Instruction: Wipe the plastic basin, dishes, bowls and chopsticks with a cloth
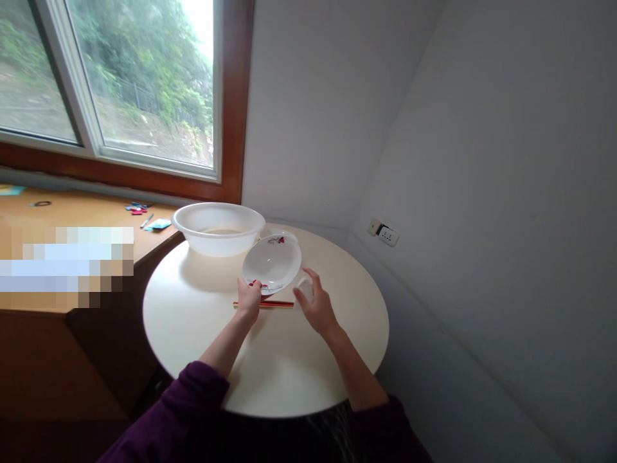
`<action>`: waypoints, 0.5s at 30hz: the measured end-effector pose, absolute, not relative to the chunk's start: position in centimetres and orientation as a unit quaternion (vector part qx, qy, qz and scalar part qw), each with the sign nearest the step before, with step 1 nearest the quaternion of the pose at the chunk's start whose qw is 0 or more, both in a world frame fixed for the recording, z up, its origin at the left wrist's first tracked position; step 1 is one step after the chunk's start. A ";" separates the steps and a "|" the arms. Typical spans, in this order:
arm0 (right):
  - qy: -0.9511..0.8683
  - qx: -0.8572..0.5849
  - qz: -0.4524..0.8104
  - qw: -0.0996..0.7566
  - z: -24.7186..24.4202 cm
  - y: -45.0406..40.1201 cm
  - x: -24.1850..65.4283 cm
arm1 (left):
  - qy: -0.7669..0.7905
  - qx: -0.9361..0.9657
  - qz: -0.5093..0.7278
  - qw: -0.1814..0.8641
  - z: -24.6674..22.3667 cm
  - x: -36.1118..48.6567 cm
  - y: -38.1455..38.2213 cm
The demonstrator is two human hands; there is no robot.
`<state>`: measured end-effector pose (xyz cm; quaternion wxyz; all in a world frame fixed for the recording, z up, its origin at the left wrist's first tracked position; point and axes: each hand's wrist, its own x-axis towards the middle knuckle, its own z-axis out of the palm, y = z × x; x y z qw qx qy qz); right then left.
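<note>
My left hand point(249, 299) grips the near rim of a white dish point(272, 262) with red flower decoration, thumb on the inside. The dish is tilted, its hollow face toward me, above the round table. Just right of it, my right hand point(317, 305) has a small white piece point(304, 292) between thumb and fingers; whether it is a sponge or a folded cloth I cannot tell. Beneath the hands, red chopsticks point(277, 305) lie on the table. A clear or white rim point(292, 235) shows behind the dish, mostly hidden by it.
At the back left of the round white table point(193, 334) stands a large translucent white basin point(219, 244). A wooden desk point(159, 241) adjoins on the left, with a pen point(146, 221) and a blue packet point(158, 225). Walls and a socket point(388, 235) are behind and right.
</note>
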<state>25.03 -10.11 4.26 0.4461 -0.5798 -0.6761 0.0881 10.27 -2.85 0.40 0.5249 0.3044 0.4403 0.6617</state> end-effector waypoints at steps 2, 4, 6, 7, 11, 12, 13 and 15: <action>-0.753 -0.565 0.037 0.335 4.5 -10.2 24.6 | 0.433 0.305 0.660 0.533 0.5 10.2 -2.9; -0.784 -0.565 -0.013 0.257 4.8 -9.9 24.3 | 0.426 0.309 0.659 0.538 0.6 10.2 -3.0; -0.783 -0.582 -0.046 0.213 4.9 -9.2 24.3 | 0.415 0.313 0.656 0.547 0.7 10.3 -3.2; -0.779 -0.591 -0.058 0.202 5.0 -8.8 24.3 | 0.409 0.315 0.654 0.554 0.9 10.4 -3.4; -0.782 -0.575 -0.094 0.222 5.0 -7.3 25.4 | 0.360 0.336 0.627 0.603 2.1 10.5 -4.3; -0.785 -0.562 -0.098 0.242 5.1 -6.9 25.8 | 0.342 0.346 0.614 0.621 2.5 10.4 -4.5; -0.786 -0.550 -0.103 0.264 5.2 -6.3 26.2 | 0.327 0.358 0.600 0.637 2.9 10.3 -4.6; -0.782 -0.533 -0.112 0.302 5.6 -5.0 27.0 | 0.317 0.381 0.582 0.644 3.5 9.7 -4.5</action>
